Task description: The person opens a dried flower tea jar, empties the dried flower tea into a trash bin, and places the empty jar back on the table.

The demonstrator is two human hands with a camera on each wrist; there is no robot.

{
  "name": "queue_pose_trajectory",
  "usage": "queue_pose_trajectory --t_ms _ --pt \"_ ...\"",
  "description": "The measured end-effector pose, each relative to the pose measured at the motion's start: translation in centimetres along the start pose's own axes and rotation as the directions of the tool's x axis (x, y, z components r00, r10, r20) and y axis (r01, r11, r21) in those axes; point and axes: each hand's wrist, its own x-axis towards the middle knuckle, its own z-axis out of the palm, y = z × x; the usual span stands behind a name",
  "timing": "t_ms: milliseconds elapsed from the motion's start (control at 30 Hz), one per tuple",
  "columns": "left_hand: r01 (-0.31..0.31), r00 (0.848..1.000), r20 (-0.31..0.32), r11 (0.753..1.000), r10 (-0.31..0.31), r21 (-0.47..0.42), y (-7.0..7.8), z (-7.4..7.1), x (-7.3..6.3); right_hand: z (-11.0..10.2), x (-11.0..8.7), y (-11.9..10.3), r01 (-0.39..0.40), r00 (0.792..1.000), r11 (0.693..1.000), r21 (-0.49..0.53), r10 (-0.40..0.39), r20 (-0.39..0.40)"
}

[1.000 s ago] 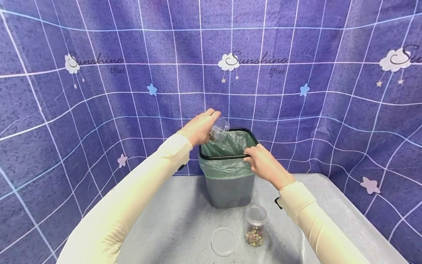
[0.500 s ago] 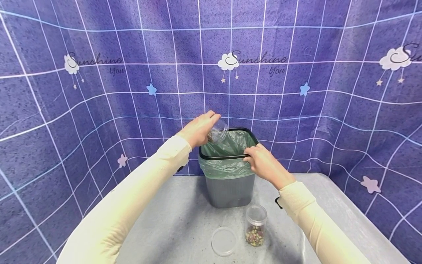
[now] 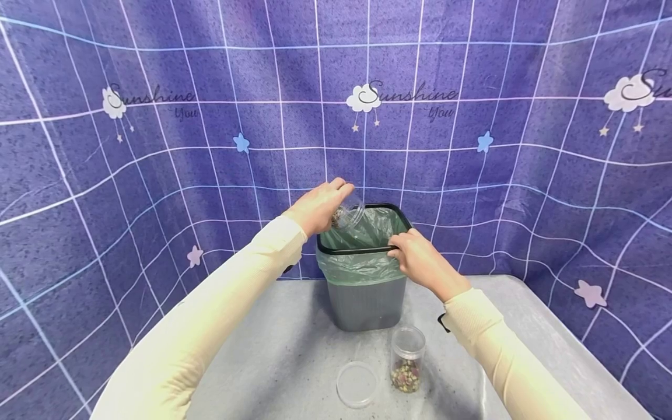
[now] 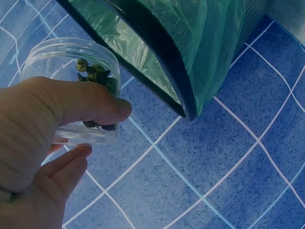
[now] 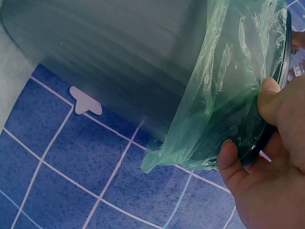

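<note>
My left hand (image 3: 320, 208) grips a clear plastic jar (image 3: 353, 213) tilted toward the bin's opening, at its left rim. In the left wrist view, dark dried bits (image 4: 97, 74) lie inside the jar, and the thumb crosses its side. With my right hand (image 3: 420, 259) I hold the black rim of a grey trash bin (image 3: 367, 306) at its front right corner. The right wrist view has the thumb and fingers curled round that rim. A green bin liner (image 3: 362, 273) lines the bin and folds over its outside.
A second clear jar (image 3: 406, 361), upright and lidless, holds mixed dried pieces on the grey table (image 3: 262, 350) in front of the bin. Beside it lies a clear round lid (image 3: 357, 385). A purple grid-patterned curtain (image 3: 294, 76) stands behind and at both sides.
The jar and left hand have shifted slightly, dipping a little lower with the jar still tilted. The right hand stays on the rim, and the bin has not moved.
</note>
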Motion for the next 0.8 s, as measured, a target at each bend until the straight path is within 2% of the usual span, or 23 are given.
queue_pose_trajectory --t_ms 800 --pt "-0.032 0.999 0.021 0.999 0.032 0.04 0.41 0.11 0.1 -0.12 -0.01 0.02 -0.024 1.0 1.0 0.001 0.024 0.009"
